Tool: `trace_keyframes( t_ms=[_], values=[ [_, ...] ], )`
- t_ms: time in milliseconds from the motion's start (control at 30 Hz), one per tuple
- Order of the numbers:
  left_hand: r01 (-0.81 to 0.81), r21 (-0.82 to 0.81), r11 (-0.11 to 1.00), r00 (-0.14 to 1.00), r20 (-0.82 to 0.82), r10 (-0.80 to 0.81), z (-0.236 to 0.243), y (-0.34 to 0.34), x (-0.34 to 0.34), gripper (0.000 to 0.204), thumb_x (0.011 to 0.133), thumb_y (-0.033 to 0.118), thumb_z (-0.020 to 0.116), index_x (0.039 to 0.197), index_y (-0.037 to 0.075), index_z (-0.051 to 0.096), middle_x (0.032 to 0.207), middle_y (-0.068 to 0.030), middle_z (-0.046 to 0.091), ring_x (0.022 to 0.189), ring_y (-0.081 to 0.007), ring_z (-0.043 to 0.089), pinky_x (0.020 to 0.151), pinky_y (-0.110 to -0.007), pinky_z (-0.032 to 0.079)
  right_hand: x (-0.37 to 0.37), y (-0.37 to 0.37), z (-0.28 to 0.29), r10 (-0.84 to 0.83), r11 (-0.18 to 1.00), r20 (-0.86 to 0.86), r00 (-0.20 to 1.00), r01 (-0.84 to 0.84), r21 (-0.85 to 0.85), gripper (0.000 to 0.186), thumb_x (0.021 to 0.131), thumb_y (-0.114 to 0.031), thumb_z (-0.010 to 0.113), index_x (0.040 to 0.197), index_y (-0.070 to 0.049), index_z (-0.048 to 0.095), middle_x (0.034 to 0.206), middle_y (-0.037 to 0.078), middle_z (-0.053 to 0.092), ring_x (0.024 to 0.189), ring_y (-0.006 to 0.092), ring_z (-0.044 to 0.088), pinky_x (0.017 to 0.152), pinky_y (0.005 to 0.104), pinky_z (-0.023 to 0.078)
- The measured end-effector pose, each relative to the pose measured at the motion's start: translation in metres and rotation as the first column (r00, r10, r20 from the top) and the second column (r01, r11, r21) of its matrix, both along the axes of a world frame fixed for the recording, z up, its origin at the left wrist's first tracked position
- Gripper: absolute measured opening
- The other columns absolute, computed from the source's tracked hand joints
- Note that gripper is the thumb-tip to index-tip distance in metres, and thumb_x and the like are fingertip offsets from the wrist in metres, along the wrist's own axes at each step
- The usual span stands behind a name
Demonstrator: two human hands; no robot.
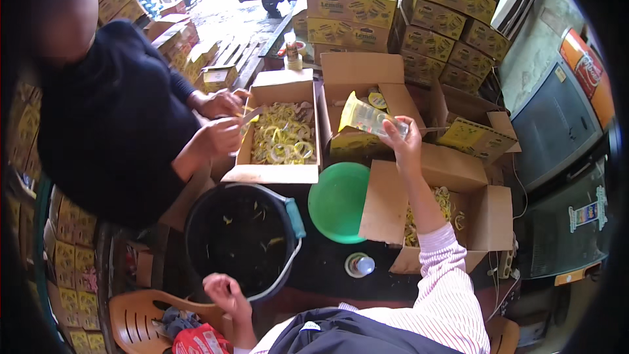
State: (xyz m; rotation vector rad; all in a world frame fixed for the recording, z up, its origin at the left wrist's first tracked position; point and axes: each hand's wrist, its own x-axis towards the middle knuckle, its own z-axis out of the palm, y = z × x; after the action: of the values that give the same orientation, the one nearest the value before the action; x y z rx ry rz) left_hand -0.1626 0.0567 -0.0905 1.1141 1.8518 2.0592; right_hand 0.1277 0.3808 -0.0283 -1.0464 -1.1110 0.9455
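Biggest first: I count four open cardboard boxes (386,206), then one black bucket (196,239) and one green basin (337,203). The right hand (403,136) has its fingers wrapped round one clear container with a yellow end (372,120), up in front of the middle box. The thing sticks out leftward from the grip, long axis slanting slightly, yellow end farthest from the palm, so the right hand's obviously nearer. Left hand (226,295) is half-curled by the bucket rim; can't tell if anything's tucked inside. Smallest: one little blue-topped tub (360,265) near the basin.
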Motion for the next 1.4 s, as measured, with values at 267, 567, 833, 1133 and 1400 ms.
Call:
trace_keyframes(
  t_ms=[267,567,833,1133,1400],
  values=[
    [0.263,-0.067,0.962,0.964,-0.008,-0.265,0.008,0.003,-0.010,0.033,0.073,-0.004,0.053,0.101,0.008,0.043,0.094,-0.0025,0.040,0.075,-0.0086,0.045,0.066,-0.022,0.038,-0.047,-0.190,0.009,0.261,0.795,-0.707,0.657,-0.562,-0.229,0.033,0.083,-0.023,0.062,0.103,-0.003,0.046,0.098,0.010,0.056,0.087,0.0216,0.061,0.074,0.0299,0.055],
    [0.618,0.456,0.640,0.271,0.641,-0.718,0.067,-0.021,0.039,0.078,0.071,0.011,0.064,0.130,0.011,0.012,0.127,-0.0127,0.028,0.113,-0.0206,0.038,0.087,-0.035,0.044,-0.097,-0.300,0.011,0.380,0.765,-0.725,0.574,-0.636,-0.103,0.030,0.081,-0.008,0.061,0.103,-0.005,0.041,0.112,0.011,0.049,0.099,0.0197,0.055,0.084,0.0318,0.049],
    [0.548,0.525,0.652,0.329,0.581,-0.744,0.081,-0.025,0.066,0.047,0.079,0.022,0.065,0.116,0.002,0.044,0.108,-0.0113,0.053,0.099,-0.0205,0.054,0.086,-0.034,0.045,-0.088,-0.337,-0.002,0.634,0.774,-0.159,0.757,-0.618,0.140,0.031,0.075,-0.005,0.065,0.101,-0.006,0.047,0.119,0.012,0.046,0.111,0.0181,0.043,0.097,0.0355,0.032],
    [0.412,0.208,0.887,0.806,0.372,-0.462,0.038,0.020,-0.038,0.036,0.079,0.008,0.064,0.112,0.002,0.050,0.106,-0.0065,0.057,0.097,-0.0131,0.054,0.086,-0.028,0.041,0.048,-0.342,-0.036,-0.148,0.980,0.045,0.988,0.153,-0.126,0.013,0.085,-0.015,0.057,0.092,-0.004,0.057,0.088,0.003,0.058,0.075,0.0085,0.053,0.069,0.0221,0.044],
    [0.297,-0.052,0.953,0.947,0.143,-0.288,-0.006,0.039,-0.052,0.033,0.078,0.009,0.065,0.107,0.000,0.054,0.103,-0.0066,0.059,0.093,-0.0128,0.055,0.083,-0.027,0.042,0.182,-0.371,-0.126,-0.652,0.658,0.133,0.746,0.644,-0.390,0.030,0.081,-0.018,0.058,0.111,-0.015,0.058,0.096,-0.004,0.058,0.074,0.0072,0.052,0.056,0.0199,0.041]
  ],
)
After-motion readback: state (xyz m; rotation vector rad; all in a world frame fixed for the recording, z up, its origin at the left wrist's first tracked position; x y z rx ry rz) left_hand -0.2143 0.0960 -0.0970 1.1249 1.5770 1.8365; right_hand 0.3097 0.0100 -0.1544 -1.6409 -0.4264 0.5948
